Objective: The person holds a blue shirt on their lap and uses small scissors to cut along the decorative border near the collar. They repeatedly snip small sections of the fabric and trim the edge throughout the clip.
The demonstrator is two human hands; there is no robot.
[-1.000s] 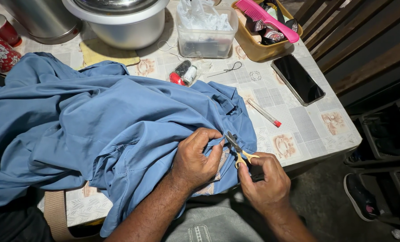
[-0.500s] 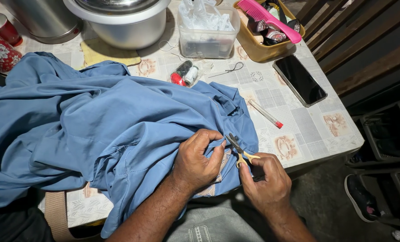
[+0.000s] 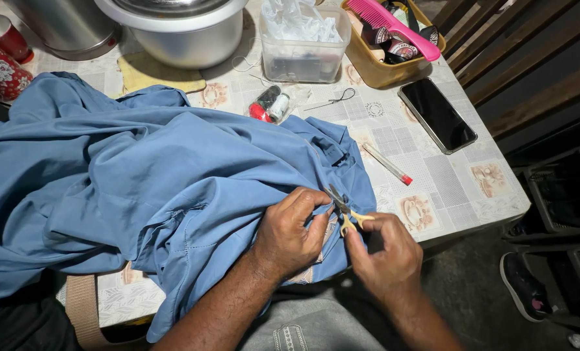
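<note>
Fingers (image 3: 306,198) of the left hand (image 3: 289,234) pinch a fold of the blue shirt (image 3: 147,175) at the table's (image 3: 455,188) near edge; the right hand (image 3: 384,257) grips small yellow-handled scissors (image 3: 345,211), blades against the pinched cloth. The soft, creased shirt covers most of the patterned table. Beyond it lie thread spools (image 3: 269,104), a thin red-capped tube (image 3: 386,164), a glossy black phone (image 3: 437,114), a clear plastic box (image 3: 305,44) and a pink comb (image 3: 394,26).
</note>
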